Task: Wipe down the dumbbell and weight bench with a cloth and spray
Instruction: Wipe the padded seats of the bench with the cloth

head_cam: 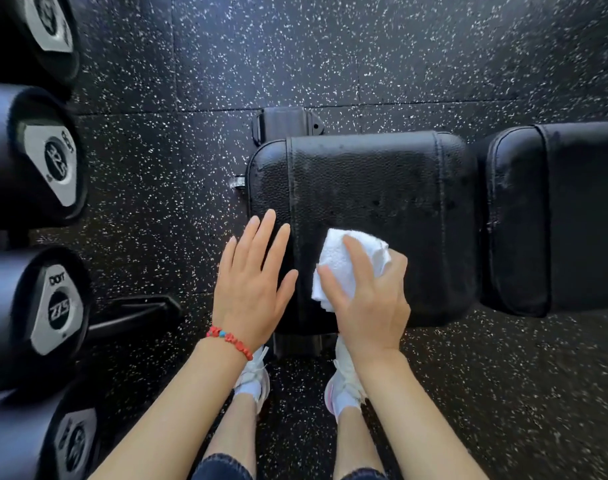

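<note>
The black padded weight bench [364, 174] lies below me, its seat pad in the middle and its back pad [565, 220] to the right. My right hand [368, 299] presses a folded white cloth [344, 261] onto the near part of the seat pad. My left hand [254, 275], with a red bead bracelet on the wrist, hovers flat with fingers spread over the seat pad's near left corner and holds nothing. Several black dumbbells [53, 306] line the left edge. No spray bottle is in view.
Black speckled rubber flooring [330, 57] surrounds the bench. A bench foot [285, 123] sticks out at the far end of the seat. A rack leg [136, 313] reaches onto the floor at left. My feet in white shoes [254, 379] stand just before the bench.
</note>
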